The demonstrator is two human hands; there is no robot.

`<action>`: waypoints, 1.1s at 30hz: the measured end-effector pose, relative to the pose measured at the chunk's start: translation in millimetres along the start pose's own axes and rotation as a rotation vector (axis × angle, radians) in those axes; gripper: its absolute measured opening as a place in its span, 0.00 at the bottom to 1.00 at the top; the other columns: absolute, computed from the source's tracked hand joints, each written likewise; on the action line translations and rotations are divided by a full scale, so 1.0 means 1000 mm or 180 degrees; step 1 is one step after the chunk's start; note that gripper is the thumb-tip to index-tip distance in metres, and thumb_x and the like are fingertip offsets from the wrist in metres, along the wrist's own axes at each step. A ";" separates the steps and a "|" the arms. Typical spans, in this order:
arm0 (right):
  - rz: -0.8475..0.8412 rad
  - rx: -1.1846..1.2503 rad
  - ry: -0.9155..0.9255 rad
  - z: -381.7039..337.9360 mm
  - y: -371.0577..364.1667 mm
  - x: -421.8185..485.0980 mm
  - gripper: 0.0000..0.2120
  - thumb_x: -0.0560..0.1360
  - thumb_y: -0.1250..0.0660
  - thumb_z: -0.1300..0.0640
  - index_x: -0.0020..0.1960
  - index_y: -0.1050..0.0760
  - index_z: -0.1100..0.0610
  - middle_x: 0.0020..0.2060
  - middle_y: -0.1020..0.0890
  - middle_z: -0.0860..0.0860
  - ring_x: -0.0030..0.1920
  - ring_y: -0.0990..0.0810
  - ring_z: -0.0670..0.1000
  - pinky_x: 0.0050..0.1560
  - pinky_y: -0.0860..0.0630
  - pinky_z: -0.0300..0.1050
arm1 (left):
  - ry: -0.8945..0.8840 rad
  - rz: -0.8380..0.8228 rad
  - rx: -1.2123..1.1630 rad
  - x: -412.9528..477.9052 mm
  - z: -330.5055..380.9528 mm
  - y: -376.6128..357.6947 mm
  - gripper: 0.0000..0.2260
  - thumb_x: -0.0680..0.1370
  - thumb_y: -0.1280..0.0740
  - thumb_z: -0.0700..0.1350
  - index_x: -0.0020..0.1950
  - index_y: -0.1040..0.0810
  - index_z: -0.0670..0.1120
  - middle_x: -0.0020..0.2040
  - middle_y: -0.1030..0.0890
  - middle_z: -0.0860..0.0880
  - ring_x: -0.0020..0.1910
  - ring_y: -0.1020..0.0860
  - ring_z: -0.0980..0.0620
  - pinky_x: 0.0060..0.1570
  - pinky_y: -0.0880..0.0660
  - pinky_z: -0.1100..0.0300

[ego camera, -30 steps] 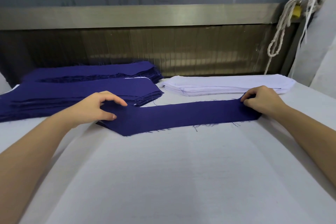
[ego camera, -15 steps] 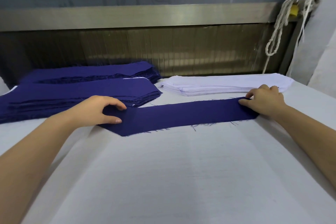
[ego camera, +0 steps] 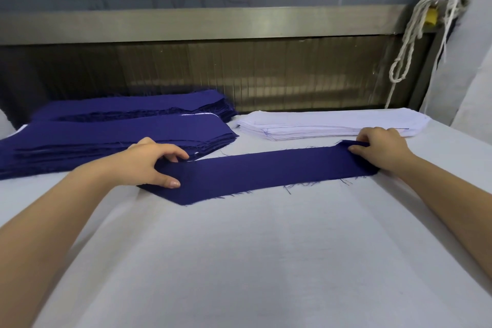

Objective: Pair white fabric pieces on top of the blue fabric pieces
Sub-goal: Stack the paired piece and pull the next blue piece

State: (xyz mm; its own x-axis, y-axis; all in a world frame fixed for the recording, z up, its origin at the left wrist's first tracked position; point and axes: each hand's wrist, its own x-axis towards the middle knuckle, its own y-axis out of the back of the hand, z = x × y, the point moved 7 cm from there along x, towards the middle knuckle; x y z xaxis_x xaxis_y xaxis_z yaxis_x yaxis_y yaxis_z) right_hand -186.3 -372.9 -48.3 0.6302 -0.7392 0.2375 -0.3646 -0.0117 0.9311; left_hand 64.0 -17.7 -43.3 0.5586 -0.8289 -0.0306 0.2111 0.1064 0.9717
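A white-covered table (ego camera: 253, 261) filled the view, backed by a metal rail (ego camera: 213, 24) above a dark ribbed panel (ego camera: 266, 74), with rope (ego camera: 410, 42) hanging at the far right. Between the two grips a blue strip (ego camera: 266, 170) lay flat on the cloth. The left hand (ego camera: 143, 165) pinched its left end, thumb on top; the right hand (ego camera: 380, 146) pinched its slightly raised right end. Just beyond the left hand sat blue stacks (ego camera: 119, 136); just beyond the right hand sat the white stack (ego camera: 332, 122).

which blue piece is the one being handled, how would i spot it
On the white-covered table, look in front of the blue stacks and the white stack. A single blue strip lies alone, and unlike the stacks it is one layer, its ends gripped by the left hand and right hand.
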 end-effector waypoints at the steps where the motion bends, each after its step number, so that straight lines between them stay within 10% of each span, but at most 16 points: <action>1: 0.0041 0.0112 0.0050 -0.001 0.001 0.000 0.08 0.76 0.34 0.53 0.43 0.29 0.56 0.45 0.22 0.57 0.47 0.30 0.58 0.46 0.32 0.49 | 0.0044 -0.0043 -0.0068 0.000 -0.001 -0.001 0.21 0.69 0.25 0.52 0.59 0.29 0.62 0.50 0.25 0.61 0.55 0.32 0.55 0.59 0.31 0.55; 11: 0.0620 0.1220 0.0429 -0.010 0.015 -0.005 0.05 0.78 0.36 0.55 0.47 0.30 0.56 0.40 0.23 0.55 0.43 0.27 0.58 0.42 0.36 0.47 | 0.0336 0.0141 -0.1282 -0.005 -0.010 0.006 0.06 0.69 0.24 0.46 0.44 0.18 0.50 0.42 0.16 0.56 0.42 0.19 0.57 0.42 0.27 0.63; 22: 0.0574 0.2477 0.0329 -0.043 0.005 0.003 0.04 0.77 0.35 0.58 0.47 0.30 0.57 0.43 0.21 0.56 0.40 0.24 0.55 0.33 0.31 0.41 | 0.0740 0.1823 -0.5157 -0.019 -0.064 0.026 0.10 0.74 0.32 0.35 0.53 0.21 0.46 0.47 0.15 0.48 0.44 0.16 0.53 0.37 0.20 0.61; 33: 0.0191 0.2457 0.0689 -0.173 -0.026 0.045 0.05 0.77 0.36 0.64 0.49 0.29 0.56 0.47 0.23 0.54 0.49 0.25 0.54 0.49 0.29 0.46 | 0.0967 0.2847 -0.7132 -0.030 -0.119 0.044 0.04 0.79 0.36 0.39 0.50 0.24 0.40 0.45 0.19 0.45 0.40 0.19 0.49 0.37 0.20 0.57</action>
State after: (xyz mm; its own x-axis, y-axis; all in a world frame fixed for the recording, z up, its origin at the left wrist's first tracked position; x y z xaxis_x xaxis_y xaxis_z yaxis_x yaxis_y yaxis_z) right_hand -29.6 -289.2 -13.8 0.6845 -0.6075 0.4031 -0.7233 -0.4968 0.4796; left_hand 152.4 77.0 -27.5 0.9616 -0.2330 -0.1451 0.0156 0.5743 -0.8185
